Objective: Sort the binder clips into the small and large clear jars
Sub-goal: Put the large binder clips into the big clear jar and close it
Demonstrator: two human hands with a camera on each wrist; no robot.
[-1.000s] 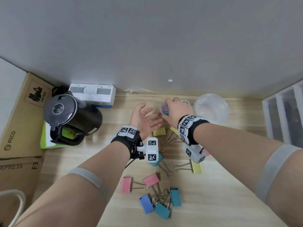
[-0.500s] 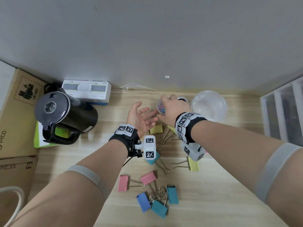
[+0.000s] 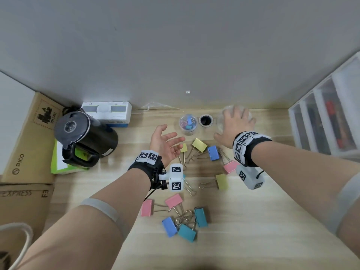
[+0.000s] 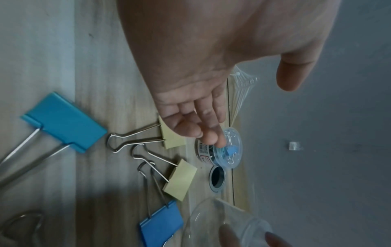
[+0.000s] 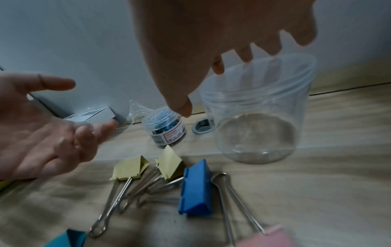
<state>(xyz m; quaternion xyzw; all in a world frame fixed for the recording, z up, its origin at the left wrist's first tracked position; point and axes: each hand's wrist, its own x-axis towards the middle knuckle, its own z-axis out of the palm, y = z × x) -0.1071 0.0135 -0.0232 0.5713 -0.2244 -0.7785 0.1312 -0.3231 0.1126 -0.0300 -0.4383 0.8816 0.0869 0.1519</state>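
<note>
A small clear jar (image 3: 188,123) (image 5: 165,129) with small clips inside stands near the wall, and nothing touches it. My left hand (image 3: 167,144) (image 4: 211,66) hovers palm-up and empty just in front-left of it, fingers relaxed. To the right stands a large clear jar (image 3: 221,124) (image 5: 256,127), empty. My right hand (image 3: 236,123) (image 5: 211,50) is spread over its mouth with fingers at the rim, holding nothing. Large binder clips lie on the desk: two yellow (image 3: 199,145), a blue one (image 3: 213,152) (image 5: 196,187), a pink one (image 3: 230,166), and several more nearer me (image 3: 187,232).
A round cable hole (image 3: 205,120) sits between the jars. A black kettle (image 3: 83,137) and a white box (image 3: 106,114) are at the left, with cardboard boxes (image 3: 27,137) beyond. Clear plastic drawers (image 3: 323,121) stand at the right. The wall is close behind the jars.
My right hand left the small jar and moved right, over the large jar. The small jar now stands alone. My left hand stayed open in about the same place.
</note>
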